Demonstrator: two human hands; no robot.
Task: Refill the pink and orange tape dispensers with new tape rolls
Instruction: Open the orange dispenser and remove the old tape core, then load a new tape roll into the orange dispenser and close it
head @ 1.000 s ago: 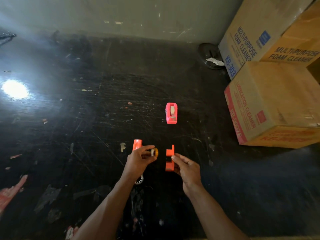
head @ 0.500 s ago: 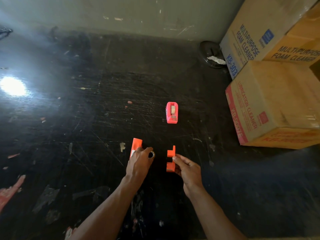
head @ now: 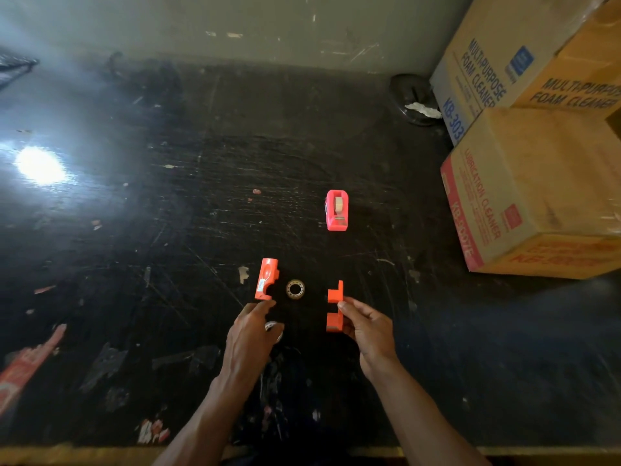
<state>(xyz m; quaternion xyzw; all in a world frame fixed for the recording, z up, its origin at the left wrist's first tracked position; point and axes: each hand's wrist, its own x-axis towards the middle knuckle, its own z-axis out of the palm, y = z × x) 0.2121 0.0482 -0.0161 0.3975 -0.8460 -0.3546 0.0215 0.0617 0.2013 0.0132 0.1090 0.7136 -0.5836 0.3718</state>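
The pink tape dispenser stands on the black table with a roll inside it. The orange dispenser is in two halves. One orange half lies flat on the table. My right hand pinches the other orange half and holds it upright. Between the halves a small tape roll lies flat and free. My left hand hovers just below the lying half, fingers loose, holding nothing. A second ring-shaped roll shows partly under its fingers.
Stacked cardboard boxes fill the right side. A dark round dish with white scrap sits by the back wall. Torn tape and paper bits litter the scratched table. A bright glare spot lies at left.
My left hand set the small tape roll down between the two orange halves and drew back toward me. My right hand kept its hold on the upright half.
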